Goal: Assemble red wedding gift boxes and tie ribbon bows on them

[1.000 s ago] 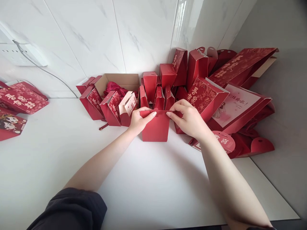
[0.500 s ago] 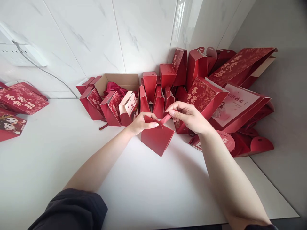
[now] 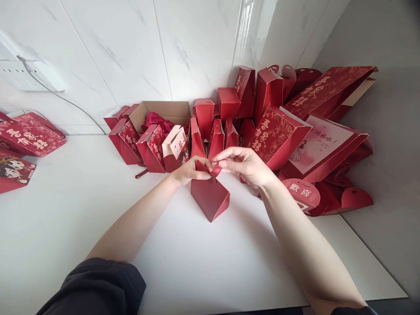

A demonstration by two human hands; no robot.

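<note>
A small plain red paper box (image 3: 210, 197) rests tilted on the white table (image 3: 203, 262), its top pinched between both my hands. My left hand (image 3: 188, 171) grips the left top flap with thumb and fingers closed. My right hand (image 3: 244, 165) pinches the right top flap against the left one at the box's middle. The flaps meet between my fingertips. Behind the box stand several folded red gift boxes (image 3: 210, 124).
An open brown carton (image 3: 164, 111) with red cloth stands at the back. Large red printed bags (image 3: 328, 92) and round tags (image 3: 303, 192) pile at the right corner. More red bags (image 3: 28, 135) lie at far left. A white socket and cable (image 3: 36, 76) hang on the tiled wall.
The box has turned from square-on to tilted with a corner down. Both hands have drawn the top flaps together, the right hand moving left to meet the left.
</note>
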